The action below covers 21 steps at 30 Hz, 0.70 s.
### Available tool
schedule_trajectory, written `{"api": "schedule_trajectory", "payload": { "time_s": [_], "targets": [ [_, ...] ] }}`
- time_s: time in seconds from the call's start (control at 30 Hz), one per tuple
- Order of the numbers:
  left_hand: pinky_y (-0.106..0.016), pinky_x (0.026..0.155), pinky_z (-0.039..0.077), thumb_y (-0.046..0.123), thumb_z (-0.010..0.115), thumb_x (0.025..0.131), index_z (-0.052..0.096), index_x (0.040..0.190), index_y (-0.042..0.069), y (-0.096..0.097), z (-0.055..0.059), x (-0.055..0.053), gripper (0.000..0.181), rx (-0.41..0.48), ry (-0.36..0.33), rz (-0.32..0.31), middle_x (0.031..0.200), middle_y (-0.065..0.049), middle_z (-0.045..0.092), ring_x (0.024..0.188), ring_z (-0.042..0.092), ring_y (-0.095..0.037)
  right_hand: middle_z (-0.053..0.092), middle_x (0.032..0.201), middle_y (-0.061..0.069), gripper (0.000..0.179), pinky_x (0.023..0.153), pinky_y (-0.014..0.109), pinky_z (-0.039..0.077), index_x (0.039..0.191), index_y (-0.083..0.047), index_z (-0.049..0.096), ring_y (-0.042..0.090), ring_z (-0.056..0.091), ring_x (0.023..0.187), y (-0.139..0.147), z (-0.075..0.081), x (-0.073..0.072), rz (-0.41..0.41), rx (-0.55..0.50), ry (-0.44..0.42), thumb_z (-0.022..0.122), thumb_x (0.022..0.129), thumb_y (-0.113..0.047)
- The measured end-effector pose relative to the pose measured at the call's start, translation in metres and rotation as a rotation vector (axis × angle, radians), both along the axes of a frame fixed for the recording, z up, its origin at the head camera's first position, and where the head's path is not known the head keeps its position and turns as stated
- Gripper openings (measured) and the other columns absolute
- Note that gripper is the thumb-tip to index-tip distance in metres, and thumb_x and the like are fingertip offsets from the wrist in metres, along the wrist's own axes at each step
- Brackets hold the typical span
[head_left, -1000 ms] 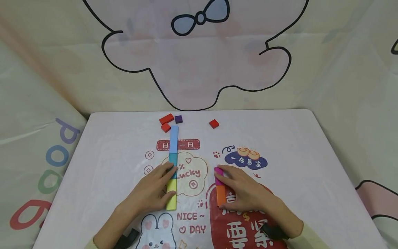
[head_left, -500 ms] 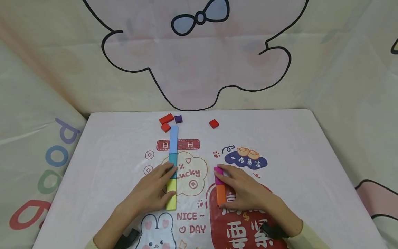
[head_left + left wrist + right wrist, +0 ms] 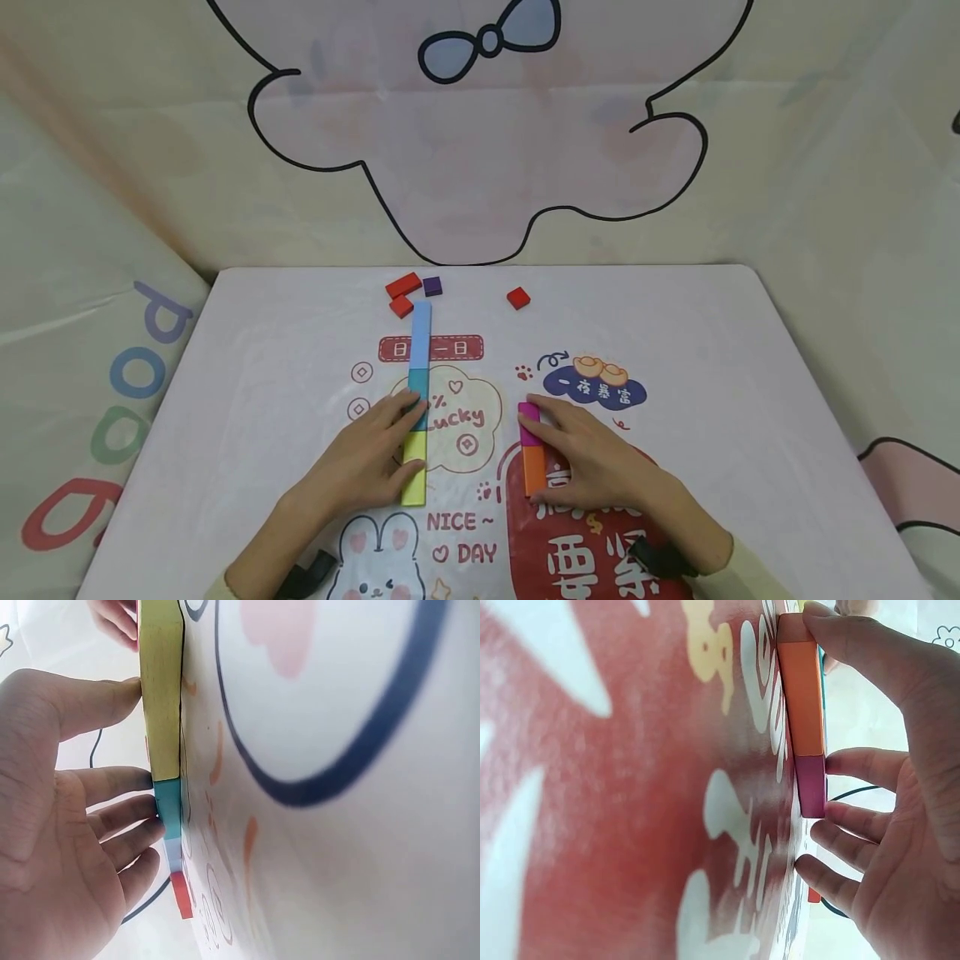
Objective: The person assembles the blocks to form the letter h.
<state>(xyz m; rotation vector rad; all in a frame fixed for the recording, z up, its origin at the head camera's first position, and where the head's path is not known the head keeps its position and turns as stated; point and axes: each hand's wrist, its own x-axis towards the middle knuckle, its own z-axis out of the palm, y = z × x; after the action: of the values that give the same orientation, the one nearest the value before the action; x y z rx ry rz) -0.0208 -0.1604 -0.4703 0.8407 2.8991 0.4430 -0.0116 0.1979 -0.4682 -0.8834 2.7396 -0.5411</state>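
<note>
A straight row of flat blocks lies on the table, made of a light blue block, a teal block and a yellow block. My left hand rests on this row, thumb at the yellow block and fingertips on the teal one. To the right, a shorter row joins a magenta block to an orange block. On it rests my right hand, with the thumb at the orange block's near end and fingertips touching the magenta block. The fingers of both hands are loosely extended.
Near the table's far edge, a red oblong block, a small red block and a purple block lie beyond the left row. Another red block sits farther right. Printed pictures decorate the white tabletop.
The head view has shifted very slightly. Both hands and all the blocks stay in place.
</note>
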Motion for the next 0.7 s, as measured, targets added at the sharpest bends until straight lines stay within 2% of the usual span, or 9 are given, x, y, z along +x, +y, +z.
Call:
{"api": "schedule_trajectory", "payload": {
  "time_s": [0.33,0.7],
  "targets": [
    [-0.047,0.119,0.051,0.050,0.077,0.090,0.050,0.158,0.011,-0.0009,0.0015,0.0009,0.083,-0.008,-0.010,0.004,0.165,-0.008,0.047,0.150,0.050,-0.029,0.039,0.170,0.004,0.103,0.111,0.056,0.056,0.161,-0.027,0.047,0.032,0.046,0.151,-0.0007,0.0026,-0.0008,-0.008,-0.012,-0.010,0.081,0.075,-0.072],
    [-0.047,0.118,0.051,0.051,0.078,0.089,0.050,0.158,0.013,0.0002,0.0009,0.0006,0.084,-0.011,0.007,0.004,0.164,-0.007,0.047,0.149,0.051,-0.029,0.043,0.168,0.002,0.100,0.112,0.053,0.056,0.160,-0.026,0.049,0.029,0.046,0.152,-0.0018,0.0073,0.0009,-0.005,-0.003,0.023,0.083,0.075,-0.068]
  ]
}}
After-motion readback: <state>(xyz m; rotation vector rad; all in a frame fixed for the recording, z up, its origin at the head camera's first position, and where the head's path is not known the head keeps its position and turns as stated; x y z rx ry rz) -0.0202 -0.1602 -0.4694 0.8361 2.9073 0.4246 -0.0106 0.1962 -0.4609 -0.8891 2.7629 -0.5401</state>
